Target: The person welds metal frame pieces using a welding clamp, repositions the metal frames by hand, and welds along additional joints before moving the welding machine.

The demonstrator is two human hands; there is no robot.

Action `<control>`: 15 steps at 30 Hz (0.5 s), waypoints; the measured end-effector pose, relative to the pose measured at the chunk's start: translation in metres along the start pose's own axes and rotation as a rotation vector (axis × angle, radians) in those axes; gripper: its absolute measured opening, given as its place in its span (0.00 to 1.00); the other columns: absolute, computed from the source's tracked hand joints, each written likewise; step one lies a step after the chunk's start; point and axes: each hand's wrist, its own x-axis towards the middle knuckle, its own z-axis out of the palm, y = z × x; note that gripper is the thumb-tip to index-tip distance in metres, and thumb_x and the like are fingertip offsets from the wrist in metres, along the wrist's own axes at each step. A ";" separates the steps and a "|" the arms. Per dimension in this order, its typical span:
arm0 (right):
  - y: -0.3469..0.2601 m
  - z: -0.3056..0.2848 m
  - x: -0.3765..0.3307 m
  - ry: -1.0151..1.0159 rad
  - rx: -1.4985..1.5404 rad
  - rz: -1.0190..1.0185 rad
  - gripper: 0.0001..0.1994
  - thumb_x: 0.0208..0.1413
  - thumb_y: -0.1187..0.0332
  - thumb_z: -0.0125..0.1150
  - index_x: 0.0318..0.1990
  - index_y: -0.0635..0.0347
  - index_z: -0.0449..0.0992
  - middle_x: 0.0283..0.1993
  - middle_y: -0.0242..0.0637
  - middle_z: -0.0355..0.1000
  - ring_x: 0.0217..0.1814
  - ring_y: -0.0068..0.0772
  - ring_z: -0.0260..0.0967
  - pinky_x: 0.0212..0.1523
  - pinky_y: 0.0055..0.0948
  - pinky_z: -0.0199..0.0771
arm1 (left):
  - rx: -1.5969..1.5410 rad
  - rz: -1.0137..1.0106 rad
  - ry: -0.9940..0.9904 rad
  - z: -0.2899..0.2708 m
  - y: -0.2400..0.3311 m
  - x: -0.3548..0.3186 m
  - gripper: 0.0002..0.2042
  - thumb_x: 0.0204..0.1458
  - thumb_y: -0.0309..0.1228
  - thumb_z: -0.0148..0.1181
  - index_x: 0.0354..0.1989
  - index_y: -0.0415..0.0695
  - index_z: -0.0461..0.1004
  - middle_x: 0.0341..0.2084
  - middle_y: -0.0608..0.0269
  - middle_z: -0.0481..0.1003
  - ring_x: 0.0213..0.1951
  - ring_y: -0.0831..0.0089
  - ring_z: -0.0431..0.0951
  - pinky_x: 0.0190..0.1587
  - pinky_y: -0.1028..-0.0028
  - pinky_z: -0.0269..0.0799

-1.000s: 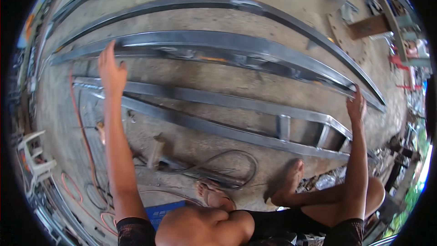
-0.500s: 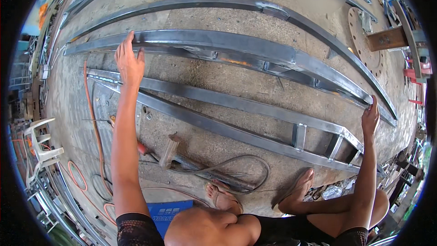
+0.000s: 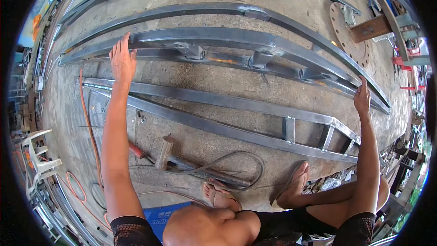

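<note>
A long welded frame of dark steel tube [image 3: 227,36] lies across the concrete floor in front of me, two rails joined by short cross pieces. My left hand [image 3: 122,61] is on the upper rail near the frame's left end, fingers over the tube and thumb beside it. Close to the right end, my right hand [image 3: 362,96] grips the same frame, its fingers partly hidden. Nearer to me lies a second steel frame [image 3: 205,95], narrow at the left, with short cross pieces at the right. Farther off runs another dark steel frame [image 3: 200,7].
A T-shaped metal piece [image 3: 164,154] and a dark cable [image 3: 248,153] lie by my feet. An orange hose [image 3: 88,120] runs along the left, near a white plastic chair [image 3: 40,160]. At the far right stand a round drilled plate [image 3: 337,29] and a rusty beam [image 3: 372,28].
The held frame has tilted between my hands, showing more of its cross pieces and the gap between the rails. Both hands have stayed on it. The whole view has shifted slightly.
</note>
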 end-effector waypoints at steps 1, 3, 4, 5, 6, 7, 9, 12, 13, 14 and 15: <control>0.002 0.002 0.002 0.004 0.010 -0.012 0.35 0.44 0.89 0.46 0.64 0.55 0.63 0.24 0.43 0.61 0.26 0.43 0.64 0.31 0.38 0.66 | 0.015 -0.001 -0.014 0.000 0.001 0.001 0.34 0.46 0.24 0.68 0.65 0.50 0.63 0.54 0.62 0.74 0.57 0.59 0.71 0.58 0.59 0.63; 0.005 0.003 0.006 0.011 0.027 -0.015 0.34 0.45 0.88 0.47 0.64 0.56 0.62 0.25 0.44 0.63 0.28 0.45 0.67 0.33 0.39 0.68 | 0.005 -0.001 -0.032 0.002 0.003 0.010 0.35 0.46 0.24 0.68 0.66 0.50 0.62 0.54 0.62 0.73 0.58 0.59 0.70 0.59 0.58 0.63; 0.006 0.004 0.005 0.015 0.025 -0.017 0.34 0.45 0.88 0.47 0.64 0.56 0.62 0.25 0.44 0.63 0.28 0.45 0.67 0.33 0.39 0.68 | -0.001 -0.001 -0.055 0.002 0.004 0.013 0.35 0.47 0.23 0.67 0.67 0.50 0.62 0.55 0.61 0.72 0.59 0.59 0.70 0.59 0.58 0.63; 0.007 0.007 0.004 0.041 0.036 0.021 0.33 0.46 0.87 0.48 0.64 0.57 0.62 0.26 0.45 0.65 0.29 0.46 0.69 0.33 0.40 0.69 | -0.003 -0.003 -0.051 0.003 0.006 0.012 0.35 0.47 0.23 0.67 0.67 0.50 0.62 0.55 0.61 0.72 0.59 0.59 0.70 0.59 0.58 0.63; 0.002 0.006 0.004 0.067 0.049 0.061 0.32 0.47 0.85 0.48 0.63 0.57 0.62 0.27 0.45 0.66 0.30 0.47 0.70 0.34 0.42 0.69 | 0.013 -0.004 -0.027 0.004 0.009 0.013 0.36 0.47 0.23 0.66 0.68 0.51 0.60 0.57 0.60 0.71 0.60 0.58 0.69 0.60 0.58 0.62; -0.006 0.007 0.001 0.057 0.008 0.158 0.29 0.48 0.84 0.49 0.61 0.58 0.63 0.28 0.46 0.69 0.31 0.50 0.72 0.35 0.44 0.70 | 0.028 -0.005 -0.003 0.005 0.012 0.014 0.38 0.47 0.22 0.65 0.69 0.51 0.59 0.58 0.58 0.70 0.61 0.56 0.68 0.61 0.57 0.61; -0.007 0.010 -0.007 0.078 0.006 0.142 0.28 0.48 0.83 0.49 0.60 0.58 0.63 0.28 0.46 0.70 0.31 0.51 0.72 0.35 0.44 0.70 | -0.019 -0.034 0.080 0.007 0.018 0.001 0.39 0.46 0.21 0.65 0.70 0.51 0.58 0.60 0.57 0.69 0.61 0.54 0.68 0.62 0.57 0.61; -0.008 0.010 -0.024 0.081 0.040 0.138 0.24 0.49 0.83 0.49 0.56 0.58 0.66 0.27 0.48 0.70 0.31 0.54 0.73 0.34 0.45 0.70 | -0.105 -0.129 0.126 0.008 0.026 -0.030 0.39 0.45 0.20 0.63 0.70 0.51 0.58 0.63 0.54 0.67 0.63 0.51 0.66 0.64 0.55 0.58; 0.002 0.013 -0.029 0.028 0.047 0.107 0.22 0.49 0.82 0.50 0.55 0.58 0.68 0.28 0.49 0.71 0.32 0.55 0.73 0.35 0.46 0.70 | -0.117 -0.150 0.079 0.009 0.027 -0.040 0.39 0.45 0.20 0.64 0.69 0.50 0.59 0.61 0.54 0.68 0.62 0.52 0.66 0.63 0.55 0.59; 0.010 0.016 -0.036 -0.026 0.056 0.073 0.21 0.50 0.81 0.50 0.53 0.58 0.69 0.29 0.50 0.72 0.34 0.56 0.73 0.35 0.47 0.70 | -0.126 -0.174 0.033 0.011 0.029 -0.049 0.38 0.44 0.20 0.64 0.68 0.49 0.59 0.60 0.54 0.68 0.61 0.52 0.67 0.62 0.54 0.60; 0.000 0.027 -0.041 -0.013 0.058 0.090 0.17 0.51 0.79 0.51 0.49 0.58 0.73 0.31 0.52 0.74 0.35 0.58 0.73 0.36 0.49 0.71 | -0.145 -0.139 0.062 0.009 0.020 -0.061 0.37 0.43 0.20 0.63 0.67 0.46 0.61 0.56 0.50 0.71 0.58 0.50 0.70 0.60 0.54 0.62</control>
